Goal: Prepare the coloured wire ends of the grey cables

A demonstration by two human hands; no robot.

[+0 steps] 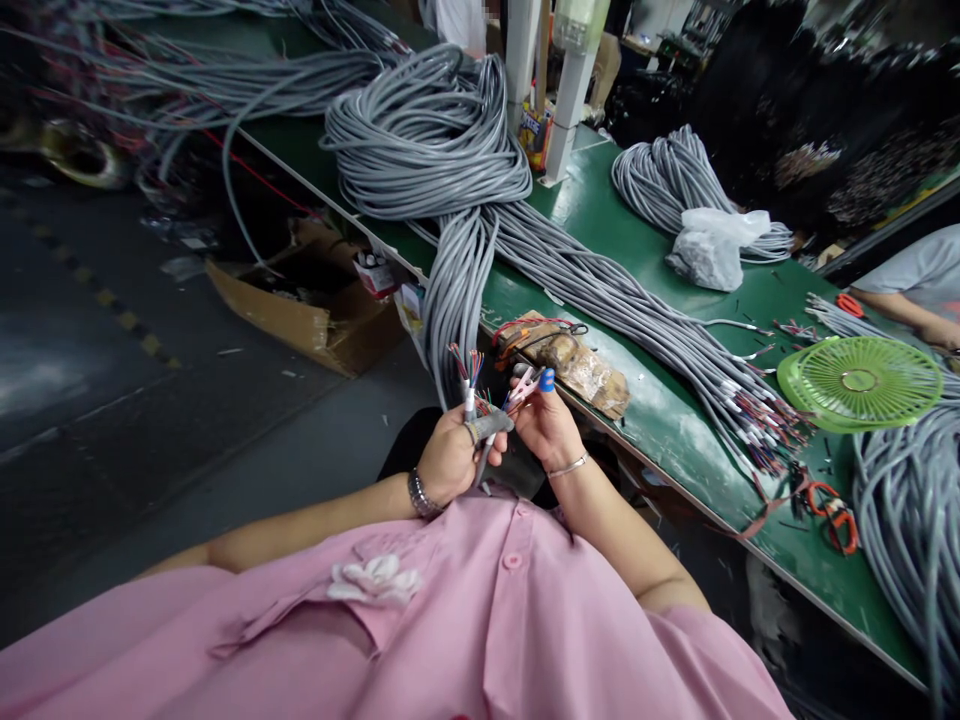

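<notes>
My left hand [448,455] is closed around grey cables [470,402] whose stripped ends fan out into thin coloured wires [466,362]. Its thumb wears a grey covering [490,426] and points toward the other hand. Close beside it, my right hand [549,425] pinches a small pink clip-like piece [523,388] next to more coloured wires; its exact kind is unclear. A blue cover [547,380] sits on a right fingertip. Just past both hands, a taped wooden block [577,365] with a red and black lead lies at the table edge.
A large coil of grey cable [427,140] and a long cable bundle [622,290] lie on the green table [675,480]. To the right are a green fan [859,382] and orange-handled scissors [832,517]. Another person's arm [900,310] rests at far right. A cardboard box [315,320] stands lower left.
</notes>
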